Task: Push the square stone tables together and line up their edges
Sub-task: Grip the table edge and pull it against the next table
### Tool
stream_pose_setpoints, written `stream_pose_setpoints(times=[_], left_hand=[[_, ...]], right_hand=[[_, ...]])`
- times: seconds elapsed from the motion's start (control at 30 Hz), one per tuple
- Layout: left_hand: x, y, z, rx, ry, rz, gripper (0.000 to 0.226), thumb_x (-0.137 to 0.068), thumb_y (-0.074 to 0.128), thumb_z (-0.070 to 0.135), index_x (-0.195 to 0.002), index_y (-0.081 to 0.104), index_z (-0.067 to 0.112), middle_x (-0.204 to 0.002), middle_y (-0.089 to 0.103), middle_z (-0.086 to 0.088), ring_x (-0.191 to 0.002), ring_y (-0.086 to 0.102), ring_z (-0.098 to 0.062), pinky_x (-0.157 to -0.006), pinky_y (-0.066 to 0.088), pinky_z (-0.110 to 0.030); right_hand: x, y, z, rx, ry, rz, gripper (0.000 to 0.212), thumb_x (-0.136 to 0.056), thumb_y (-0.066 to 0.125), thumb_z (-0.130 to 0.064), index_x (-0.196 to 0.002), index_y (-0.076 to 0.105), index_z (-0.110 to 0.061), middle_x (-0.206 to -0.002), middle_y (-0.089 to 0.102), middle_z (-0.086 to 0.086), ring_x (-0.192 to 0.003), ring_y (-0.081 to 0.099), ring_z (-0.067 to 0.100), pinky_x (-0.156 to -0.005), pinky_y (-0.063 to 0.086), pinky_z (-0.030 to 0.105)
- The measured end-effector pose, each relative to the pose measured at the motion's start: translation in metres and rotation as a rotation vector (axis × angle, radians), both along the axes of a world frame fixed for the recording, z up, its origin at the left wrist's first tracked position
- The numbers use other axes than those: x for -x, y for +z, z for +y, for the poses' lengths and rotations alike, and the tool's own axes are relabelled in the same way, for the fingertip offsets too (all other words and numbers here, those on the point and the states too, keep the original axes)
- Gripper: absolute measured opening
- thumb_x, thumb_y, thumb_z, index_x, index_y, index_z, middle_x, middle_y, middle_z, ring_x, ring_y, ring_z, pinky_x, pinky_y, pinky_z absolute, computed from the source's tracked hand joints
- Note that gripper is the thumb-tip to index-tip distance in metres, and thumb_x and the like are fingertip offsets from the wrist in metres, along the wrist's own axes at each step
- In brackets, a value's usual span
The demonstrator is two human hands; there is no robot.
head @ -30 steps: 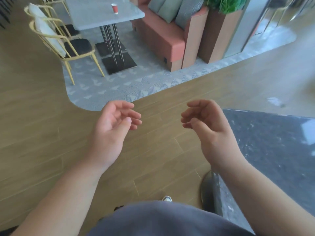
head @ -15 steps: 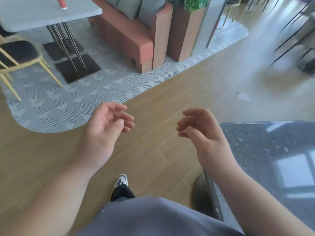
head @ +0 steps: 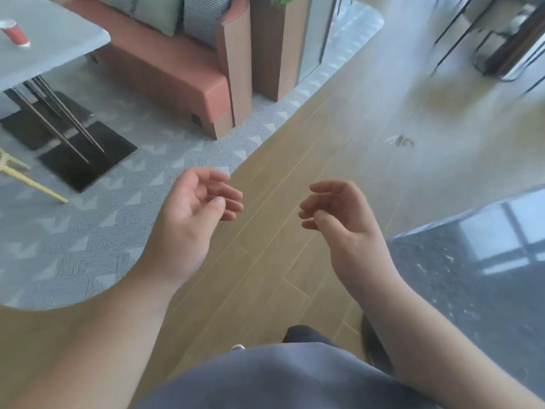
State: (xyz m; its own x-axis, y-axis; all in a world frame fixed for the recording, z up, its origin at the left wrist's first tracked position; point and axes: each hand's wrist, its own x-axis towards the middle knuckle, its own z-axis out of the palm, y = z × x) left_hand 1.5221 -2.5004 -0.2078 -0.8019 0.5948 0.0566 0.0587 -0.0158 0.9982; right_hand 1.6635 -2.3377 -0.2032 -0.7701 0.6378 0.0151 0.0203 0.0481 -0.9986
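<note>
My left hand point(head: 191, 219) and my right hand point(head: 345, 222) are both in the air in front of me, above the wooden floor point(head: 295, 178). The fingers of each are loosely curled and apart, and they hold nothing. The dark stone table point(head: 472, 276) is my landmark: my right hand is just beside its near corner, not touching it, and my left hand is further from it, on the side where the grey carpet point(head: 88, 237) begins.

I see only one corner of this dark table. Its top is polished and reflects a window, so I judge it is smooth and probably slippery for the palms. A light grey table point(head: 53, 51) with a red cup point(head: 14, 32) stands far from the dark one, across the carpet, beside the red sofa point(head: 165, 72). Whether that one is the partner table I cannot tell.

I think the step now is to turn toward the dark table and take hold of it. To do it well, I should put both hands on one edge, wide apart, and push low and evenly, so the table slides straight and does not rotate. Stone is likely heavy; short pushes with a check of the edges between them seem safer. My foot point(head: 306, 335) is near the table base point(head: 374, 346), so I should keep it back.
</note>
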Motion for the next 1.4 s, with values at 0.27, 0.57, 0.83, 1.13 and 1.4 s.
stream_pose_setpoints(times=[0.27, 0.57, 0.83, 1.13, 1.4], left_hand=[[0.06, -0.008, 0.158, 0.035, -0.2, 0.023, 0.026, -0.087, 0.046, 0.006, -0.109, 0.057, 0.015, -0.094, 0.07, -0.006, -0.089, 0.07, -0.025, -0.082, 0.057, -0.036], [0.113, 0.009, 0.363, 0.028, -0.361, 0.071, 0.027, -0.092, 0.043, -0.002, -0.113, 0.056, 0.01, -0.092, 0.071, 0.0, -0.087, 0.07, -0.021, -0.082, 0.058, -0.037], [0.121, -0.011, 0.488, 0.045, -0.539, -0.005, 0.026, -0.092, 0.046, 0.0, -0.115, 0.056, 0.009, -0.092, 0.071, 0.0, -0.088, 0.07, -0.024, -0.084, 0.058, -0.04], [0.198, -0.022, 0.629, 0.041, -0.742, -0.044, 0.028, -0.087, 0.047, 0.007, -0.112, 0.057, 0.012, -0.092, 0.072, -0.004, -0.088, 0.07, -0.026, -0.082, 0.058, -0.037], [0.295, -0.017, 0.76, 0.055, -0.869, -0.066, 0.027, -0.086, 0.046, 0.008, -0.11, 0.058, 0.013, -0.09, 0.07, -0.005, -0.085, 0.069, -0.022, -0.08, 0.057, -0.039]], right_hand=[[0.031, -0.018, 0.124, 0.028, -0.262, 0.0, 0.032, -0.085, 0.044, -0.007, -0.112, 0.058, -0.018, -0.091, 0.068, -0.002, -0.091, 0.067, 0.019, -0.087, 0.056, 0.04], [0.066, -0.006, 0.299, 0.033, -0.379, 0.024, 0.036, -0.094, 0.042, 0.011, -0.11, 0.058, -0.017, -0.091, 0.068, 0.001, -0.091, 0.066, 0.018, -0.091, 0.055, 0.043], [0.069, -0.014, 0.384, 0.008, -0.519, -0.074, 0.031, -0.085, 0.045, -0.011, -0.109, 0.057, -0.026, -0.093, 0.069, -0.004, -0.094, 0.067, 0.016, -0.09, 0.055, 0.043], [0.124, -0.031, 0.485, 0.045, -0.753, -0.067, 0.03, -0.093, 0.045, 0.004, -0.111, 0.056, -0.017, -0.092, 0.067, -0.002, -0.091, 0.066, 0.016, -0.088, 0.055, 0.037], [0.216, -0.02, 0.586, 0.026, -0.881, -0.047, 0.028, -0.093, 0.046, 0.003, -0.113, 0.056, -0.015, -0.094, 0.067, 0.0, -0.092, 0.065, 0.018, -0.089, 0.055, 0.039]])
